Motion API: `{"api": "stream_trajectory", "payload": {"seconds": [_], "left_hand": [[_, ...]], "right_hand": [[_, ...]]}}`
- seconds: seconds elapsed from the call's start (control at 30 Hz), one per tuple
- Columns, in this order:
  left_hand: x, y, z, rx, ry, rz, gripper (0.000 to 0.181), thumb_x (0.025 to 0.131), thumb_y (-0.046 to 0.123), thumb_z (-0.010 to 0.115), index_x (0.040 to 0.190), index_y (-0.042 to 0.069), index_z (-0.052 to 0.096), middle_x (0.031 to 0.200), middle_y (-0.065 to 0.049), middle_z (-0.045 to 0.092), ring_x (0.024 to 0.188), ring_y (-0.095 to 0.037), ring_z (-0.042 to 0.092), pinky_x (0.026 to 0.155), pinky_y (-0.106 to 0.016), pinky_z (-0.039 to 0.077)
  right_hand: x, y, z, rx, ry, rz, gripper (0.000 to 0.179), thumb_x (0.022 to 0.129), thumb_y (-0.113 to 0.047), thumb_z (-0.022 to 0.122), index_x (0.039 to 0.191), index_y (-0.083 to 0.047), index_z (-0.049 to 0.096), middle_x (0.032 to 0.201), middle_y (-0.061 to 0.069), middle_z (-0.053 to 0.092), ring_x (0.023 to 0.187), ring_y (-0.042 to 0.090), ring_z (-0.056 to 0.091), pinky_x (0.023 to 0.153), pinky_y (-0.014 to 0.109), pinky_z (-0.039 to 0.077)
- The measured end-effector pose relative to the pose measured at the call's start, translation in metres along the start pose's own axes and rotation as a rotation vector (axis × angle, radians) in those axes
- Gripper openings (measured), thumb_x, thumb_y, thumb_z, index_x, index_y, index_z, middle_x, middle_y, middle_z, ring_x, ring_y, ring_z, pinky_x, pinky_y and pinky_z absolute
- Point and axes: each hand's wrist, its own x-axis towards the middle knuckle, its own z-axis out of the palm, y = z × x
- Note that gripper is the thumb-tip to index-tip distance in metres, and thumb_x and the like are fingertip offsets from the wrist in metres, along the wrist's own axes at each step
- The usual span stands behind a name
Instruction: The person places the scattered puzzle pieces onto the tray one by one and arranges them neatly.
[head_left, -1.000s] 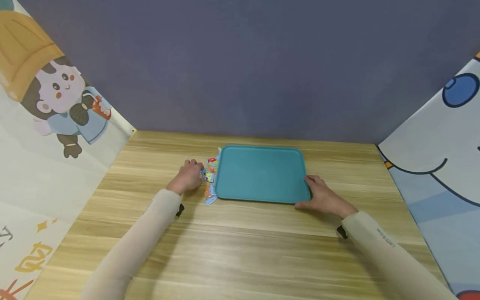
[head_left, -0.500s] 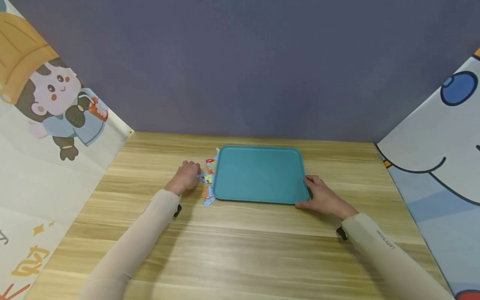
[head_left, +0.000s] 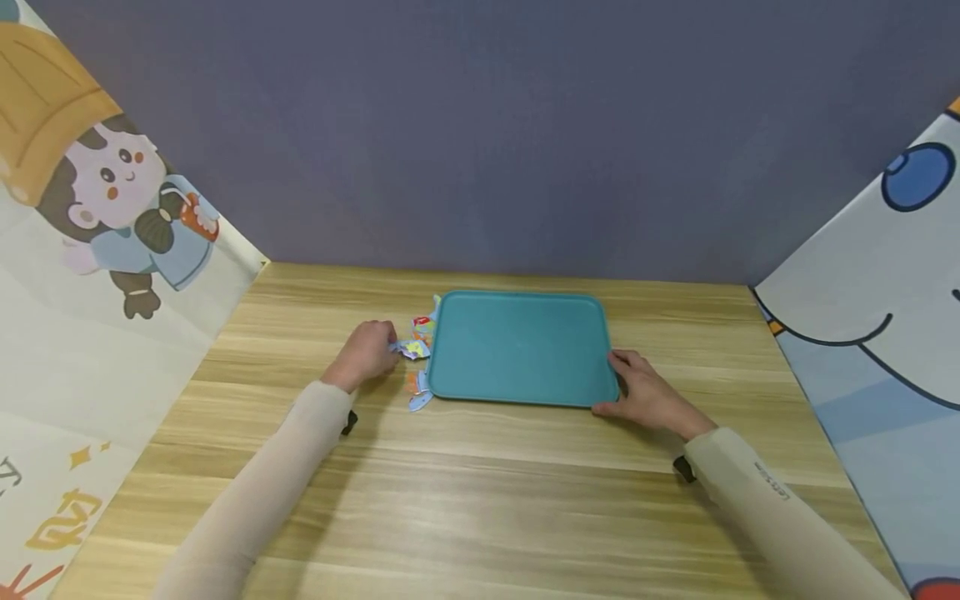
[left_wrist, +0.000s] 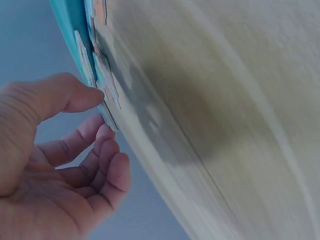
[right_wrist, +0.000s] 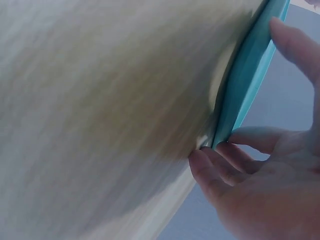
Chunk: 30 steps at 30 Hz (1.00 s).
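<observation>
My left hand (head_left: 365, 352) pinches a flat, colourful puzzle piece (head_left: 412, 349) between thumb and fingertips, left of the teal tray (head_left: 525, 348). In the left wrist view this piece (left_wrist: 109, 118) is seen nearly edge-on, tilted up off the wooden surface. Several more printed pieces, one red and yellow piece (head_left: 424, 324) and a light blue one (head_left: 422, 401) among them, lie along the tray's left edge, partly hidden by it. My right hand (head_left: 643, 395) holds the tray's near right corner, thumb at the front edge and fingers along the right side (right_wrist: 235, 100).
The tray lies on a wood-grain table (head_left: 480, 500). Behind it rises a grey-blue wall (head_left: 495, 142), and printed panels with cartoon figures stand at the left (head_left: 120, 200) and right (head_left: 885, 308).
My left hand has drawn back slightly to the left, now with the puzzle piece raised in its fingers. The right hand and tray stay in place.
</observation>
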Motion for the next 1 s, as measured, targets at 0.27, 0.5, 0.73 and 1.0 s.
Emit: {"api": "stream_trajectory", "payload": {"seconds": [0.27,0.5,0.73,1.0], "left_hand": [[-0.006,-0.005,-0.007,-0.067,0.075,0.026,0.024,0.081,0.008,0.07,0.101,-0.002,0.06,0.086,-0.013,0.062,0.075,-0.024,0.059,0.067,-0.036,0.05],[-0.008,-0.005,-0.012,-0.054,0.171,0.091,0.015,0.082,0.009,0.069,0.094,0.001,0.064,0.09,-0.016,0.063,0.08,-0.028,0.058,0.072,-0.041,0.049],[-0.007,0.006,-0.017,-0.103,0.255,0.145,0.011,0.081,0.006,0.071,0.09,0.004,0.065,0.09,-0.011,0.063,0.085,-0.029,0.059,0.075,-0.04,0.048],[0.001,0.022,-0.013,-0.119,0.315,0.203,0.009,0.08,0.005,0.071,0.088,0.005,0.067,0.088,-0.01,0.065,0.083,-0.027,0.057,0.072,-0.038,0.049]], "right_hand": [[-0.002,0.002,0.0,0.001,0.017,-0.018,0.101,0.077,-0.046,0.075,0.141,0.014,0.024,0.143,0.028,0.024,0.131,0.045,0.024,0.102,0.057,0.027],[-0.001,0.001,0.002,0.004,0.02,-0.018,0.102,0.077,-0.045,0.075,0.141,0.014,0.024,0.144,0.028,0.024,0.131,0.044,0.024,0.102,0.057,0.027],[0.0,0.002,0.002,-0.002,0.022,-0.026,0.102,0.076,-0.046,0.075,0.141,0.015,0.024,0.143,0.028,0.025,0.13,0.045,0.024,0.102,0.057,0.027],[-0.001,0.001,0.002,0.001,0.023,-0.017,0.102,0.076,-0.044,0.076,0.141,0.014,0.024,0.144,0.027,0.025,0.131,0.044,0.025,0.102,0.056,0.028]]}}
